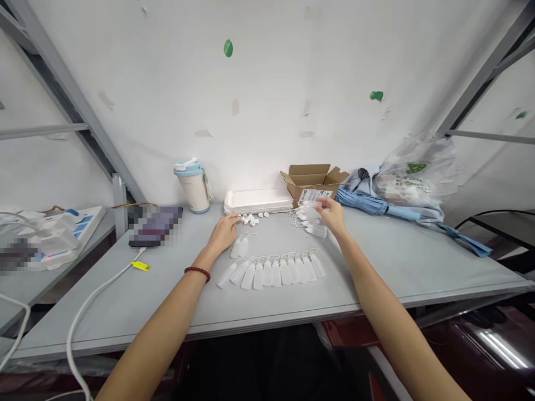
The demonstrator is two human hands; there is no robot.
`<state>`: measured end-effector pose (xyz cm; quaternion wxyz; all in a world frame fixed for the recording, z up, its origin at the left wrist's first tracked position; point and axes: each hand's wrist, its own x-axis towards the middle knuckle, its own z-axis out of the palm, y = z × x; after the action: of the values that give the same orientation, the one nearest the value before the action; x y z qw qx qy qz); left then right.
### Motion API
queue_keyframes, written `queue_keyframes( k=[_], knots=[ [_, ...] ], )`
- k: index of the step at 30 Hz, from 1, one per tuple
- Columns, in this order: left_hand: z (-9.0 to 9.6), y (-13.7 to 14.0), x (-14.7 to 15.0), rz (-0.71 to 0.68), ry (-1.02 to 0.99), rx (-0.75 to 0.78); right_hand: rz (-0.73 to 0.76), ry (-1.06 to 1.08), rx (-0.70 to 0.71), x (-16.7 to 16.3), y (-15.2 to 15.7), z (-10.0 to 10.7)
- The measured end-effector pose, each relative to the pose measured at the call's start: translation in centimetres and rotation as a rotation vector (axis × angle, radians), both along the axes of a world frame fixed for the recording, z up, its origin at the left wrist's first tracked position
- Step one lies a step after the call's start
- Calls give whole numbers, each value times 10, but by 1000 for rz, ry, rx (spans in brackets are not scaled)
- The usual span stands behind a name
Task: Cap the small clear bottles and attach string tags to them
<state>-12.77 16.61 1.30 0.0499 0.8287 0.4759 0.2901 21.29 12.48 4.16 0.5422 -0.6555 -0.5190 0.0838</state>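
My left hand (224, 233) reaches to a small pile of white caps (252, 219), with its fingertips closed on one cap at the pile's left edge. My right hand (331, 215) pinches a small translucent squeeze bottle at the top of a heap of similar bottles (316, 229). These bottles are flat, with thin curved white strips at their tops. A row of several more bottles (276, 273) lies side by side in front of me. Two others (239, 246) lie just below my left hand.
Behind the bottles stand an open cardboard box (312, 181) and a stack of white trays (259, 200). A tumbler (194, 186), a phone (156, 225) and its white cable (94, 301) are at left. A folded blue umbrella (376, 205) and a plastic bag (418, 167) lie at right.
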Motion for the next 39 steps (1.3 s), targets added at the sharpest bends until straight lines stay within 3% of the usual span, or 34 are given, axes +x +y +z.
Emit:
queue_keyframes(
  k=[23,33,36,39],
  knots=[
    [-3,0,0,2,71,-42,-23,-227,21,2,19,-18],
    [0,-3,0,35,26,-45,-113,-248,90,-2,12,-7],
    [6,-8,2,71,-50,-49,-42,-219,116,-18,2,2],
    [15,-15,5,110,-148,-73,136,-209,101,-42,-12,11]
  ],
)
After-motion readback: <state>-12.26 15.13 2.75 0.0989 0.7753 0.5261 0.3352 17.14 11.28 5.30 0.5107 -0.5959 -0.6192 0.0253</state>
